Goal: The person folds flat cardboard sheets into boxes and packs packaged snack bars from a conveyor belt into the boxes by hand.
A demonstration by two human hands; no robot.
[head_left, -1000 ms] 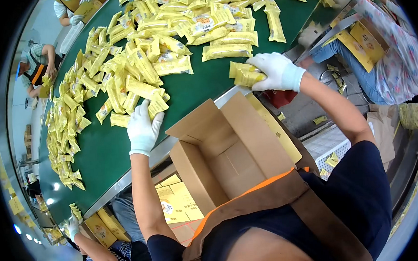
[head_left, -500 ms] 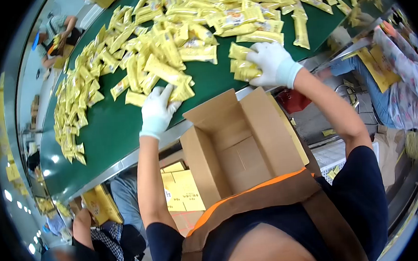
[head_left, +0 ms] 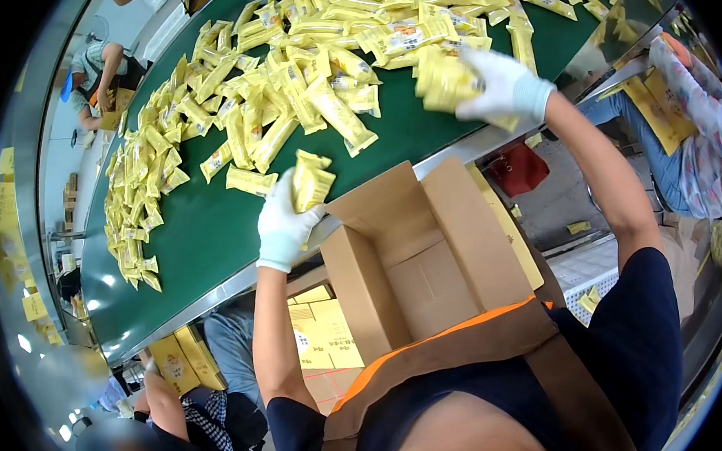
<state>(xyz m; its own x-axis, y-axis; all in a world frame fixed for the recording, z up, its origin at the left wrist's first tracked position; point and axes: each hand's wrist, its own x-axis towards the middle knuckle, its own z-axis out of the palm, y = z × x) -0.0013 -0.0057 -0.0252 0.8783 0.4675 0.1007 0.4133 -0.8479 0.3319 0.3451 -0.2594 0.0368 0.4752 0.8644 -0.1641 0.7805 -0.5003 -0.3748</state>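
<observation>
1 open brown ctn [head_left: 431, 283], 1 red bag [head_left: 520, 171], 1 green belt [head_left: 201, 209], dozens yellow pkts [head_left: 335, 112]

I wear soft white fabric gloves on my left hand [head_left: 286, 221] and my right hand [head_left: 492, 84], each ending in a snug, pale blue-green cuff [head_left: 532, 97] at the wrist. My navy-blue short-sleeved top [head_left: 624, 342] has a rounded neckline, and over it sits my brown fabric apron [head_left: 474, 349], edged in bright orange trim [head_left: 448, 333], with wide brown straps [head_left: 586, 389]

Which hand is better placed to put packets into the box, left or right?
Probably left: the left hand grips packets close beside the box, while the right hand, also gripping packets, is farther from it.
</observation>
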